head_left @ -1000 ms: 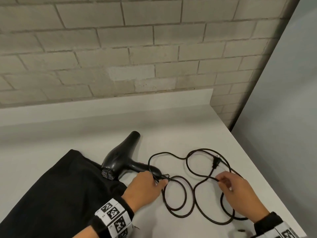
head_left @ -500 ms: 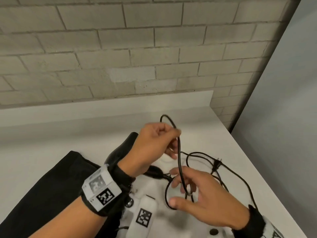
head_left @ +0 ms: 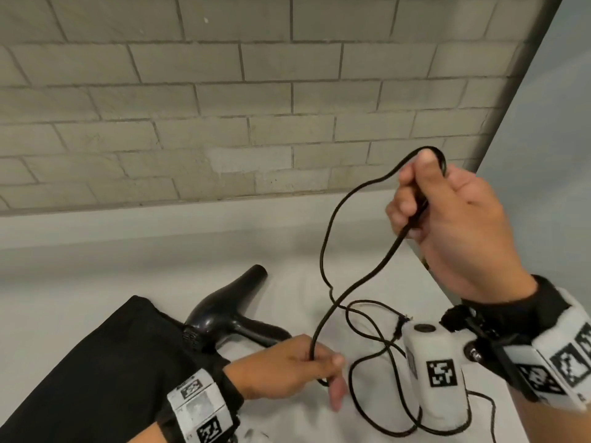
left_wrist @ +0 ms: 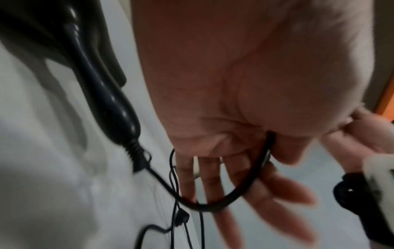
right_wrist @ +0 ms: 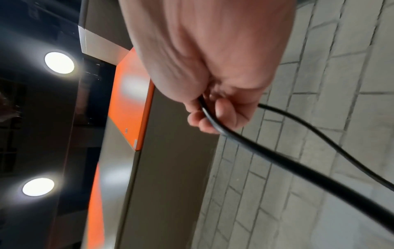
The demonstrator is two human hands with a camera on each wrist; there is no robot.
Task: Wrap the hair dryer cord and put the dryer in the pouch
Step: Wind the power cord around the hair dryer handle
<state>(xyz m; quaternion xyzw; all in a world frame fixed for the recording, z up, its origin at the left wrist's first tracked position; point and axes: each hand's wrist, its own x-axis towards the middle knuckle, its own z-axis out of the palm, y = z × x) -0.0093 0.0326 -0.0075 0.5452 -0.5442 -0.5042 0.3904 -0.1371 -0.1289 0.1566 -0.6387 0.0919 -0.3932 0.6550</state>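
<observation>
Your right hand [head_left: 460, 225] is raised well above the tabletop [head_left: 80, 298], near its right edge, with the back of the hand turned toward you and the wrist below the knuckles. Its fingers are curled into a loose fist around the black cord [head_left: 329, 225], which bends in a small loop over the top of your thumb and runs down through the fist; the right wrist view shows the cord coming out between the curled fingers [right_wrist: 204, 121] and trailing away in two strands. Your left hand [head_left: 287, 367] sits low, just above the tabletop near its front edge, palm down, and pinches the same cord between thumb and forefinger close to the dryer's handle. In the left wrist view the other fingers [left_wrist: 266, 193] are spread and fairly straight, with the cord looping under them. Between your hands the cord rises in one long slack arc. The rest of it lies in loose loops on the tabletop toward the front right corner. The hair dryer [head_left: 224, 311] lies on its side on the tabletop, just behind your left hand, nozzle pointing toward the back edge. The black pouch [head_left: 96, 372] lies flat at the front left, touching the dryer's rear end.
</observation>
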